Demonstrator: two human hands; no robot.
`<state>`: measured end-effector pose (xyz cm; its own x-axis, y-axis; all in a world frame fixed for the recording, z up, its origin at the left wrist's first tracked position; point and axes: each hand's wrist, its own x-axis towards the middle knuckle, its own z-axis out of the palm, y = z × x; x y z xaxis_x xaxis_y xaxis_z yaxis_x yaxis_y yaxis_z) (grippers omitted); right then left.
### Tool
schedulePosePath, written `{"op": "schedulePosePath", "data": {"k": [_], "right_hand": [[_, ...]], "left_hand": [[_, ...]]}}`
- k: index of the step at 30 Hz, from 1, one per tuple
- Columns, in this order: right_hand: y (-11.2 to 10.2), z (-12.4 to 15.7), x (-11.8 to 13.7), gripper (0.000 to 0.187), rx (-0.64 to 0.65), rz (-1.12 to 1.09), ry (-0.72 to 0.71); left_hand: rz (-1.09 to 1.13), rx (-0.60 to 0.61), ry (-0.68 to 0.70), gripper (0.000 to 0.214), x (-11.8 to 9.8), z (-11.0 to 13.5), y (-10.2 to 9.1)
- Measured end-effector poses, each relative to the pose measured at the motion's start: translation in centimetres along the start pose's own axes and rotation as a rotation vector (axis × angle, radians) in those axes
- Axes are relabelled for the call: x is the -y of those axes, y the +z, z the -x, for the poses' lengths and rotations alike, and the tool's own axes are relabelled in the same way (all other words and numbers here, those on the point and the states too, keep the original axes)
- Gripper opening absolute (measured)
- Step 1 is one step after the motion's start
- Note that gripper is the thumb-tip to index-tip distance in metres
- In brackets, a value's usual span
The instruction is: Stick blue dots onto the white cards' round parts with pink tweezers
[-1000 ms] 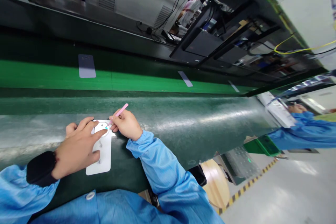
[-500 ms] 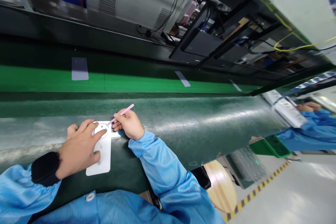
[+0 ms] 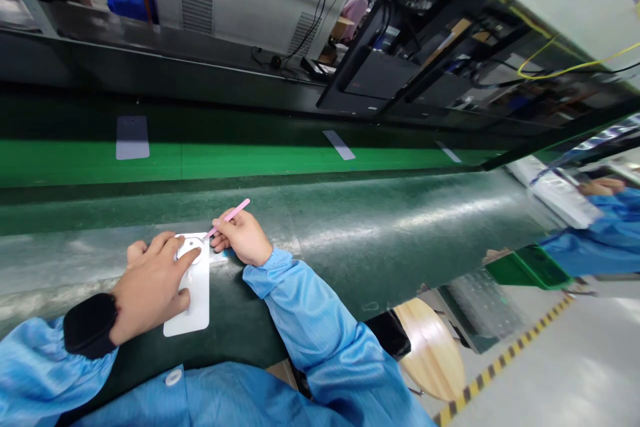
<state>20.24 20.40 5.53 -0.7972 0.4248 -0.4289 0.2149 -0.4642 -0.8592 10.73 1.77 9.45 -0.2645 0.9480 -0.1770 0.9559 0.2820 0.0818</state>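
Note:
A white phone back cover lies on the green bench with a round white ring piece near its top end. My left hand rests over it with fingers spread, the fingertips touching around the ring and holding nothing between them. At the cover's upper right corner, my right hand grips pink tweezers between thumb and fingers. Their thin tip reaches the edge of the ring. A small pale strip lies beside the cover, beneath my right hand, partly hidden.
Across the bench runs a green conveyor belt carrying flat panels, one at left and one further right. A co-worker's blue sleeve is at far right, near a green bin. A wooden stool stands below the bench edge.
The view has shifted slightly and the panels on the belt appear further left. Both hands keep nearly the same pose at the cover, with the tweezers still at the ring.

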Motion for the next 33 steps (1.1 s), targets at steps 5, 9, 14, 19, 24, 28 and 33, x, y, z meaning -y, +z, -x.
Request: {"op": "schedulePosePath", "data": {"k": [5, 9, 14, 19, 24, 28, 33], "right_hand": [[0.1, 0.1, 0.3, 0.038, -0.013, -0.013, 0.007], [0.2, 0.1, 0.4, 0.036, -0.006, -0.004, 0.014], [0.1, 0.1, 0.2, 0.036, 0.009, -0.003, 0.005], [0.1, 0.1, 0.2, 0.035, 0.021, 0.006, -0.007], [0.0, -0.1, 0.1, 0.037, 0.023, 0.007, -0.015], [0.0, -0.1, 0.0, 0.042, 0.027, 0.018, -0.026], [0.2, 0.1, 0.3, 0.04, 0.002, 0.038, -0.01]], "left_hand": [[-0.007, 0.028, -0.008, 0.058, 0.1, -0.3, -0.4], [-0.035, 0.045, -0.021, 0.058, 0.0, -0.3, -0.3], [-0.032, -0.007, -0.015, 0.058, 0.1, -0.1, 0.4], [-0.02, -0.025, -0.014, 0.05, 0.1, 0.0, 0.5], [0.006, -0.013, -0.045, 0.052, -0.1, -0.1, 0.3], [-0.001, 0.051, -0.068, 0.054, -0.6, -0.2, -0.3], [0.016, 0.085, -0.082, 0.055, -0.7, -0.5, -0.8]]}}
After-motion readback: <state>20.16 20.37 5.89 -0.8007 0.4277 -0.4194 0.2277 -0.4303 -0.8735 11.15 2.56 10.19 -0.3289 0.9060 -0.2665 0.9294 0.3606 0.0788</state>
